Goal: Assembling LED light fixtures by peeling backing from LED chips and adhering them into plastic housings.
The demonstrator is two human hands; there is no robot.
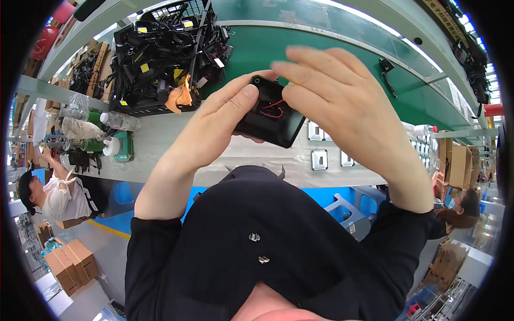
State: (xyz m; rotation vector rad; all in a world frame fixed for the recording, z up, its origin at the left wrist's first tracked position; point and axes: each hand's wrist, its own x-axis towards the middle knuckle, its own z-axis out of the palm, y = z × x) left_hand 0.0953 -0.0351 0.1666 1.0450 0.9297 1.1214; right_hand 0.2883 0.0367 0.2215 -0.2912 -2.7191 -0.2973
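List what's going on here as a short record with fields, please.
Held: black box with red wire showing
Left hand: grips the box's left side, thumb on top
Right hand: fingers over the box's right side
Bench: grey, green belt behind
Crate: black, full of cabled parts
Nearby: two other people

— How are the arms set?
— Both bare forearms rise from black sleeves, hands raised together; the left hand [214,128] curls, thumb pressed flat on top.
— And the other?
— The right hand [337,101] arches over, fingers spread and bent downward; slightly blurred.
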